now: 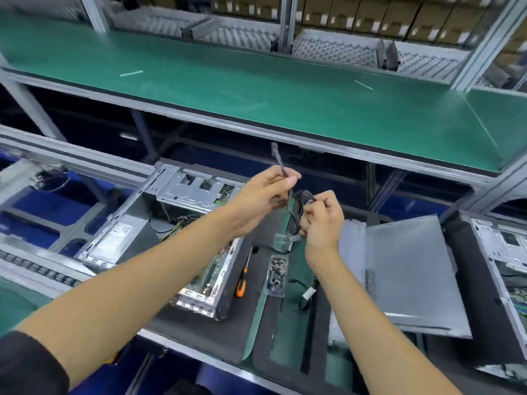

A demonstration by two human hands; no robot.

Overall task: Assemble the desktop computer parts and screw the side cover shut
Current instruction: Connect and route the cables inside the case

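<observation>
An open desktop case (119,238) lies on its side on the bench, its power supply and drive cage showing. Above its right end I hold a bundle of black cables (296,201) in the air. My left hand (262,195) pinches one strand, whose connector end sticks up past my fingers. My right hand (322,220) grips the bundled part lower down. A grey side cover (407,269) lies flat to the right. An orange-handled screwdriver (242,280) and a clear bag of screws (276,275) lie between the case and the cover.
A second open case (502,266) stands at the far right. A loose cable (308,292) lies on the green mat beside the screw bag. A green shelf (256,89) overhangs the bench. Blue bins (42,203) sit at the left behind the frame.
</observation>
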